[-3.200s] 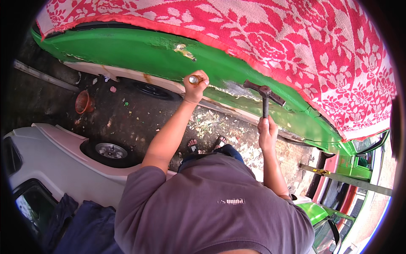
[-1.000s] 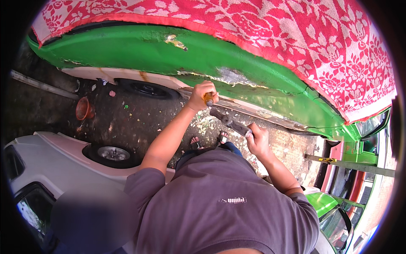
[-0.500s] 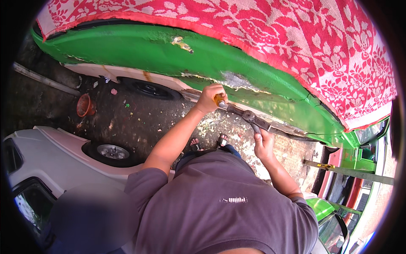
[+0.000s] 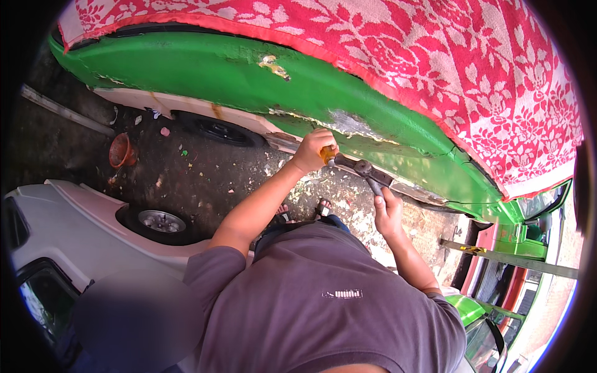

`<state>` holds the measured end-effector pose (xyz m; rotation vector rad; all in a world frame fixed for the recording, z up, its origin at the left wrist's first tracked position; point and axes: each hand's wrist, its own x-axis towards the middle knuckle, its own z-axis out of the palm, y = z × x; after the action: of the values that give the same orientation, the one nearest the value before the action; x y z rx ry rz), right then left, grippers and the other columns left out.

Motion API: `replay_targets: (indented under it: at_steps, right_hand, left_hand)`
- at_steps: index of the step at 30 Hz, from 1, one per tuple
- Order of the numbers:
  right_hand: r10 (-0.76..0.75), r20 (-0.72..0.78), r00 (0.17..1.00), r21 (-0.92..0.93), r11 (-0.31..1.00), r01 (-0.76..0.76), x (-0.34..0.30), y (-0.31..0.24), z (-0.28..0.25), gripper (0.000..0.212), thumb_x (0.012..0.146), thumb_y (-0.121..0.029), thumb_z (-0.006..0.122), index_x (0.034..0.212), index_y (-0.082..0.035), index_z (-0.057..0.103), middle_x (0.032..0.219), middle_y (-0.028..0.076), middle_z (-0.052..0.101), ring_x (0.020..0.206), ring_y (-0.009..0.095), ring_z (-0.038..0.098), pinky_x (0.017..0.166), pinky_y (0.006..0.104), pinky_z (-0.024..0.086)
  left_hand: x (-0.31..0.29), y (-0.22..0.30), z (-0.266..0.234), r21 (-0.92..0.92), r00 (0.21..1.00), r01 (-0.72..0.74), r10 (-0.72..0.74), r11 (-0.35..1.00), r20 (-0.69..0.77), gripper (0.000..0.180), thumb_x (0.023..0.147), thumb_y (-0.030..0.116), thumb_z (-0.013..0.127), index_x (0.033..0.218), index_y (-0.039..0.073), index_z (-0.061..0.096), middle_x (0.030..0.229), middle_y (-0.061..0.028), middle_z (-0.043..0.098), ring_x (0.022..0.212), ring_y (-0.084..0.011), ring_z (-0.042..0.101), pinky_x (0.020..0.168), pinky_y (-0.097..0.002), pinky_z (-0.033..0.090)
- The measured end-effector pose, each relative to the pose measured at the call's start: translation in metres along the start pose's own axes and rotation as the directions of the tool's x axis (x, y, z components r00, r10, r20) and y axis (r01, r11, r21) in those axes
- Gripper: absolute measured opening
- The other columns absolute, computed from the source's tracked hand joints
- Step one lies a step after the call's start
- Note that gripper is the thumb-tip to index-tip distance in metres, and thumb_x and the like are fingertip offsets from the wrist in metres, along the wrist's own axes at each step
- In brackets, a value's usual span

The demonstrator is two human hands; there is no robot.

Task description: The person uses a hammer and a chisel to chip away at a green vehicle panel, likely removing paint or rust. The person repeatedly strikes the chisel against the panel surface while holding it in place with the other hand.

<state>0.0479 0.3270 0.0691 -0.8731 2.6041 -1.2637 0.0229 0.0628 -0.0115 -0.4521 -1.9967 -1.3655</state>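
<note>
My left hand [image 4: 316,151] is closed round the amber handle [image 4: 328,155] of a scraper-like tool with a flat, dark metal blade [image 4: 382,178]. The blade points right, along the lower edge of a green car body panel [image 4: 217,78]. My right hand [image 4: 388,214] grips a hammer [image 4: 374,186] near its head, thumb along the handle. The hammer head overlaps the blade; whether they touch I cannot tell. Peeling paint and a bare grey patch [image 4: 354,123] show on the panel above my left hand. The blade's far tip is hard to make out.
A red and white floral cloth [image 4: 398,56] covers the car's top. Behind me on the left stands a white vehicle [image 4: 93,224]. An orange-brown pot [image 4: 121,151] lies among debris on the dark ground. A metal bar [image 4: 510,253] and another green vehicle [image 4: 466,308] are at right.
My left hand and the amber handle have shifted slightly right and toward me. The hammer stays over the blade, and my right hand keeps its grip. The whole view has shifted slightly.
</note>
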Motion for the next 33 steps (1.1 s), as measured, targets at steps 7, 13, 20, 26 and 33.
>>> replay_targets:
  at_steps: [7,13,20,26,33]
  right_hand:
    - [0.022,-0.058,0.998,0.029,0.999,-0.021,0.003,0.002,0.004,0.044,0.095,-0.039,0.053,0.072,-0.001,0.048,0.05,0.012,0.04,0.045,0.022,0.039,0.046,0.0367,0.035]
    - [0.024,-0.075,0.997,0.012,1.0,-0.023,0.007,0.003,0.005,0.043,0.095,-0.036,0.054,0.071,-0.002,0.046,0.05,0.011,0.039,0.046,0.021,0.036,0.046,0.037,0.034]
    - [0.049,-0.077,0.996,0.024,0.999,-0.047,0.011,0.008,0.006,0.044,0.095,-0.037,0.054,0.071,-0.002,0.046,0.051,0.012,0.04,0.046,0.022,0.038,0.046,0.0376,0.035]
    - [0.056,-0.061,0.997,0.013,0.998,-0.056,0.015,0.001,0.003,0.042,0.094,-0.037,0.055,0.072,-0.001,0.049,0.051,0.012,0.043,0.047,0.021,0.044,0.047,0.0365,0.037]
    - [0.017,-0.021,1.0,0.0,1.0,-0.017,0.002,-0.007,0.005,0.037,0.094,-0.034,0.055,0.076,-0.001,0.052,0.053,0.013,0.049,0.047,0.022,0.051,0.048,0.0363,0.04]
  left_hand:
    - [-0.004,0.006,-0.013,-0.025,0.996,-0.068,0.069,0.997,0.057,0.028,0.06,0.004,0.074,0.068,0.004,0.047,0.065,-0.0077,0.05,0.062,-0.0271,0.05,0.061,-0.0356,0.04]
    - [-0.003,-0.001,-0.015,-0.035,0.996,-0.083,0.082,0.996,-0.018,0.025,0.063,-0.001,0.069,0.065,0.004,0.045,0.061,-0.0068,0.048,0.057,-0.0239,0.048,0.056,-0.0336,0.039]
    - [-0.003,0.003,-0.018,-0.06,1.0,-0.021,0.02,0.998,-0.017,0.023,0.065,-0.002,0.066,0.063,0.004,0.044,0.06,-0.0065,0.048,0.058,-0.0223,0.049,0.057,-0.0333,0.039]
    - [0.0,0.002,-0.017,-0.055,0.998,-0.052,0.051,0.997,-0.021,0.023,0.065,-0.001,0.067,0.063,0.004,0.045,0.061,-0.0062,0.049,0.058,-0.0223,0.049,0.057,-0.0327,0.039]
    - [0.005,0.011,-0.011,-0.098,0.995,0.101,-0.101,0.99,-0.002,0.024,0.07,-0.003,0.068,0.065,0.003,0.046,0.062,-0.0073,0.049,0.057,-0.0221,0.05,0.054,-0.0314,0.039]
